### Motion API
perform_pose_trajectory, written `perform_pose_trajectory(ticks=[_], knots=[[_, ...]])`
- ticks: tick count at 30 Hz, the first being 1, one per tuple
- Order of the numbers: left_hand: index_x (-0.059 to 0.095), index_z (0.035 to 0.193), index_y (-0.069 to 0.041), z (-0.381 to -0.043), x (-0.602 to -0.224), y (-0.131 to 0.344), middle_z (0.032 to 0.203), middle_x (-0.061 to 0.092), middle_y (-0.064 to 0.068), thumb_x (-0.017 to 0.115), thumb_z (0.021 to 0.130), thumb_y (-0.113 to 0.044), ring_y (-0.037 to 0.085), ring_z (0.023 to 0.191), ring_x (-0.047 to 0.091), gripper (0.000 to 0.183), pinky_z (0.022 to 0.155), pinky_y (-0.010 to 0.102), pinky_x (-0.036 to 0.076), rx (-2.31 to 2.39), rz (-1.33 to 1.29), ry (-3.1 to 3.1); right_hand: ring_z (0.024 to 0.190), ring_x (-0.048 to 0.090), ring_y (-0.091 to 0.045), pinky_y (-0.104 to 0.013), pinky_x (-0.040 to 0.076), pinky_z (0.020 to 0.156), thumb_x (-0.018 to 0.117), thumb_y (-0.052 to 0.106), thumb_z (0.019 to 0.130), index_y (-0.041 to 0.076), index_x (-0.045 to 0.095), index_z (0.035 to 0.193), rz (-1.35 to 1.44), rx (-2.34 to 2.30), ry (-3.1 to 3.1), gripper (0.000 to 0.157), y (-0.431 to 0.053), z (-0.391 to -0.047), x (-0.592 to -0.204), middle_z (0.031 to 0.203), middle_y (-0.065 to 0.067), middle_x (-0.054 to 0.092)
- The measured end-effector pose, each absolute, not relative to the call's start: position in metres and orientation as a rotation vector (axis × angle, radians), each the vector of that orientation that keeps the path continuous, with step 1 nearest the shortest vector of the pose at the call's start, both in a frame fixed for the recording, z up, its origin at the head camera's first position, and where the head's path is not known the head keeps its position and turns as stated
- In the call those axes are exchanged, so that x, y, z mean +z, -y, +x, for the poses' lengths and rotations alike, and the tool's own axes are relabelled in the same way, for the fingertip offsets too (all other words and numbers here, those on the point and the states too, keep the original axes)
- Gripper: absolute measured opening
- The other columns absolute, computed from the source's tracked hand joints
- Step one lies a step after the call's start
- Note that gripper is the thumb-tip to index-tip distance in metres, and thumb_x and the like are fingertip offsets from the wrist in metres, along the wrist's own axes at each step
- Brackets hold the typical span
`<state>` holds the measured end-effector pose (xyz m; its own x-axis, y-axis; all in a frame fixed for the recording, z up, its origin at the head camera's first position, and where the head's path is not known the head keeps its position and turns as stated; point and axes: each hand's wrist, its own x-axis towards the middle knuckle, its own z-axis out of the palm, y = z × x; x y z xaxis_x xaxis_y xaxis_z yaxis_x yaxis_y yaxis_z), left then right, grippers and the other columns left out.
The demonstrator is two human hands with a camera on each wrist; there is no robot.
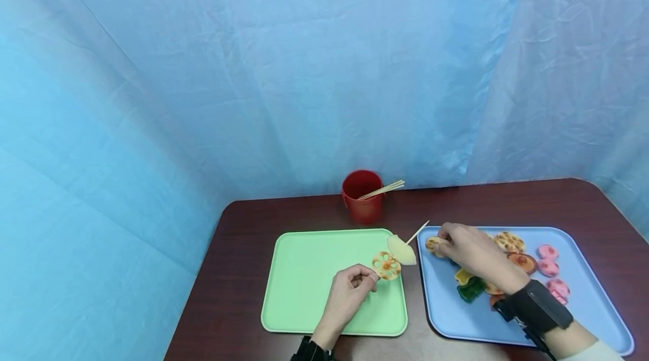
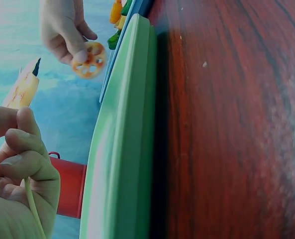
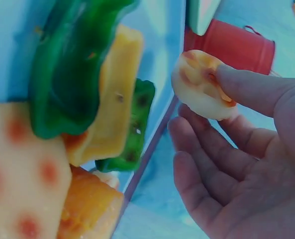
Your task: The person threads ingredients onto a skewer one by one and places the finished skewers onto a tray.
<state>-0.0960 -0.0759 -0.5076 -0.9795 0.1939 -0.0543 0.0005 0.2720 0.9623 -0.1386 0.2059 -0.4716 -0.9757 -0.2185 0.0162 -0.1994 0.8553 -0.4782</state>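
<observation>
Above the right side of the green tray (image 1: 299,288), my left hand (image 1: 350,290) grips the lower end of a wooden skewer (image 2: 34,209). Threaded on it are a browned lotus root slice (image 1: 386,266) and, beyond that, a pale half-round slice (image 1: 402,250); the skewer's tip sticks out past them. My right hand (image 1: 474,251) is over the upper left of the blue tray (image 1: 446,321). Between thumb and fingers it pinches another lotus root slice (image 3: 202,84), apart from the skewer. My right hand and forearm hide part of the food pieces.
A red cup (image 1: 365,212) holding several wooden skewers (image 1: 381,190) stands behind the green tray. On the blue tray lie green pepper pieces (image 3: 67,74), a yellow piece (image 3: 112,99), pink round pieces (image 1: 549,267) and other slices. A blue cloth (image 1: 304,68) hangs behind the brown table (image 1: 223,293).
</observation>
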Motion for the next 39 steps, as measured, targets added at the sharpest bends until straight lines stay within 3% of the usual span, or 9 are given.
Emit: perform_pose_trajectory(ticks=[6, 9, 15, 20, 27, 39], knots=[[0.073, 0.085, -0.016, -0.096, -0.508, 0.075, 0.067, 0.065, -0.006, 0.065, 0.089, -0.027, 0.003, 0.049, 0.043, 0.015, 0.047, 0.016, 0.032, 1.793, 0.193, -2.378, 0.057, 0.05, -0.01, -0.029, 0.04, 0.049, 0.064, 0.025, 0.092, 0.008, 0.063, 0.102, -0.272, -0.938, -3.037, 0.02, -0.211, -0.134, -0.459, 0.08, 0.003, 0.063], [0.073, 0.085, -0.015, -0.096, -0.508, 0.075, 0.067, 0.065, -0.006, 0.065, 0.089, -0.027, 0.003, 0.049, 0.043, 0.015, 0.047, 0.016, 0.032, 1.789, 0.191, -2.373, 0.062, 0.057, -0.015, -0.029, 0.042, 0.049, 0.06, 0.037, 0.094, 0.008, 0.062, 0.105, -0.2, -1.086, -3.008, 0.031, -0.213, -0.134, -0.455, 0.08, 0.002, 0.066], [0.074, 0.087, -0.01, -0.095, -0.507, 0.075, 0.068, 0.065, -0.005, 0.065, 0.089, -0.027, 0.004, 0.049, 0.041, 0.02, 0.047, 0.017, 0.032, 1.788, 0.186, -2.351, 0.093, 0.066, -0.027, -0.038, 0.053, 0.068, 0.05, 0.049, 0.096, 0.001, 0.056, 0.125, -0.129, -1.375, -2.871, 0.057, -0.217, -0.132, -0.454, 0.099, -0.009, 0.069], [0.074, 0.088, -0.008, -0.094, -0.507, 0.075, 0.068, 0.065, -0.005, 0.065, 0.089, -0.027, 0.003, 0.048, 0.041, 0.022, 0.047, 0.017, 0.032, 1.779, 0.183, -2.35, 0.087, 0.066, -0.023, -0.044, 0.054, 0.075, 0.048, 0.05, 0.096, -0.002, 0.051, 0.133, -0.053, -1.529, -2.748, 0.064, -0.219, -0.132, -0.453, 0.109, -0.016, 0.066], [0.073, 0.088, -0.009, -0.094, -0.508, 0.075, 0.068, 0.065, -0.005, 0.065, 0.089, -0.029, 0.004, 0.049, 0.042, 0.022, 0.048, 0.017, 0.032, 1.765, 0.178, -2.343, 0.083, 0.065, -0.016, -0.039, 0.053, 0.077, 0.048, 0.056, 0.093, 0.001, 0.048, 0.138, 0.086, -1.675, -2.611, 0.071, -0.217, -0.134, -0.451, 0.114, -0.015, 0.065], [0.073, 0.089, -0.005, -0.092, -0.511, 0.074, 0.068, 0.065, 0.0, 0.066, 0.089, -0.029, 0.005, 0.048, 0.04, 0.025, 0.047, 0.018, 0.031, 1.802, 0.146, -2.301, 0.086, 0.065, -0.013, -0.036, 0.053, 0.079, 0.049, 0.055, 0.093, 0.001, 0.051, 0.134, 0.147, -1.756, -2.595, 0.067, -0.209, -0.132, -0.456, 0.114, -0.015, 0.065]])
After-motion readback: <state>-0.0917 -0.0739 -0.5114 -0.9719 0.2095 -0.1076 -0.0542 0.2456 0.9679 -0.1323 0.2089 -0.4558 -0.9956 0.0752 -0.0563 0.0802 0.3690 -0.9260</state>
